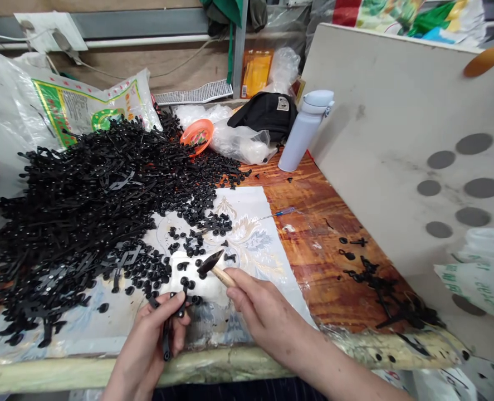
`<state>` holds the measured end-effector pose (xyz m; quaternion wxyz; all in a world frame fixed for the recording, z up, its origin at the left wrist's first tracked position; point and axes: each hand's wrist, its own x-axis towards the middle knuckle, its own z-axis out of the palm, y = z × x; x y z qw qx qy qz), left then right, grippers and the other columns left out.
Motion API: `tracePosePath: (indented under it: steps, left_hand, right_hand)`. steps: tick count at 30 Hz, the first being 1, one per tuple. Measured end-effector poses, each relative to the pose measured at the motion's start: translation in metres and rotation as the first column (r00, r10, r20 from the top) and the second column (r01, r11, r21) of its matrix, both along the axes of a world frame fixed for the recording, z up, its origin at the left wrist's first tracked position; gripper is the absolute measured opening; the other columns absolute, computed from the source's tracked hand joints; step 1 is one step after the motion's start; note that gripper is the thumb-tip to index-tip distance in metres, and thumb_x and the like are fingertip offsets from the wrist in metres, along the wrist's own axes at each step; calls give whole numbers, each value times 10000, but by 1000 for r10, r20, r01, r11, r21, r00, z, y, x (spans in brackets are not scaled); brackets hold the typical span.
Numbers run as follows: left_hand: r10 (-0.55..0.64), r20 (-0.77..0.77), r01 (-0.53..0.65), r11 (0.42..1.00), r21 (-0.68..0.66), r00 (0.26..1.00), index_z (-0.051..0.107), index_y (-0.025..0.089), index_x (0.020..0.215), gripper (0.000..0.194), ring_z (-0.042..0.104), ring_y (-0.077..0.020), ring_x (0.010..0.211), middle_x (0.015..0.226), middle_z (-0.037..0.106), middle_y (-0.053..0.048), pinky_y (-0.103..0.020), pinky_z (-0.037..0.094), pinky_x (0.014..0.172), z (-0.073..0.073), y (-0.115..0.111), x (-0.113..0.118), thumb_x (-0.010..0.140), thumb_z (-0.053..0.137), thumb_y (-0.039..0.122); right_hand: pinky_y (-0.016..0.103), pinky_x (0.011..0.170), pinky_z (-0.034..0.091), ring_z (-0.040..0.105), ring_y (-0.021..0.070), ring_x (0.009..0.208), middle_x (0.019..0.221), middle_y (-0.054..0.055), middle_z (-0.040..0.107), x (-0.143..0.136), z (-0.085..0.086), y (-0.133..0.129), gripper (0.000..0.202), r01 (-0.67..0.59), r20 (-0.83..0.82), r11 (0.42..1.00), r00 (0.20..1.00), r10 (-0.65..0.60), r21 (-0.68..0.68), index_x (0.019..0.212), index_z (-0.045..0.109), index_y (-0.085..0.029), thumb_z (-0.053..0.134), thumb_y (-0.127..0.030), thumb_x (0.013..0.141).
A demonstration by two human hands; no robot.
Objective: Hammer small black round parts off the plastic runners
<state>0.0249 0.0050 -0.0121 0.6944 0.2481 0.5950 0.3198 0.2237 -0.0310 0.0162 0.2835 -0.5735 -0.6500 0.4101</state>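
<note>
My left hand (pixel 146 337) is closed on a black plastic part (pixel 166 341), a narrow strip with a rounded end that pokes out below the fingers. Its thumb presses near the small round top of the part. A short knife (pixel 210 262) with a dark pointed blade and a wooden handle is gripped in my right hand (pixel 263 309). The blade points up and away, over small black round pieces (pixel 182 265) on a patterned cloth (pixel 247 200). Blade and held part are apart. A large heap of black plastic parts (pixel 100 184) covers the left of the table.
A thin blue-handled tool (pixel 283 212) lies at the cloth's right edge. Behind stand a pale blue bottle (pixel 303 133), a black bag (pixel 267 116) and an orange dish (pixel 207 129). Black scraps (pixel 391 295) lie at right, beside an upright white panel (pixel 380 145) with holes.
</note>
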Motion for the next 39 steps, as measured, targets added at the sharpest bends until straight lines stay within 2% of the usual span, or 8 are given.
tracePosePath:
  steps: [10,20,26,30,34,39]
  left_hand:
    - [36,-13,-36,999,-1,999,597,127,582,312,429,-66,240,447,619,-3,-161,293,272,1,0,0,580,795,368]
    - [29,-42,-29,1000,3,999,573,131,530,355,430,-69,233,410,603,-4,-164,294,274,5,0,5,562,798,404]
    - [22,-83,-19,999,38,996,548,143,533,354,445,-70,252,417,605,0,-161,293,283,3,-5,7,589,787,398]
    - [48,-110,-44,998,37,993,525,155,533,377,425,-72,239,410,601,-1,-161,274,260,3,-5,9,549,801,413]
    - [46,-72,-43,998,44,996,547,148,533,356,401,-55,237,430,607,-1,-154,266,254,2,-4,8,585,786,406]
    - [-6,-44,8,999,37,999,553,150,499,371,362,-54,221,286,491,22,-139,232,257,-2,-5,4,648,735,436]
  right_hand:
    - [239,562,321,446,126,589,686,-30,481,1,-7,-6,167,3,-20,1000,1000,-3,2,1019,510,-207,362,-205,942]
    - [249,578,336,453,127,616,707,-24,496,1,-9,-5,173,12,-15,1000,1000,-12,5,1004,518,-206,356,-217,948]
    - [256,591,382,494,134,633,745,-3,546,1,-7,-7,214,4,-6,1000,1000,-4,9,1067,521,-204,340,-213,952]
    - [281,650,442,564,157,724,863,33,612,4,-4,-8,268,-18,15,999,1000,17,39,1167,504,-215,342,-206,953]
    - [320,709,490,616,198,832,940,75,646,7,5,-5,337,-94,101,991,991,84,94,1268,464,-217,338,-208,956]
    - [388,683,525,647,241,810,954,118,665,5,11,2,397,-229,326,949,933,151,216,1349,410,-201,317,-211,963]
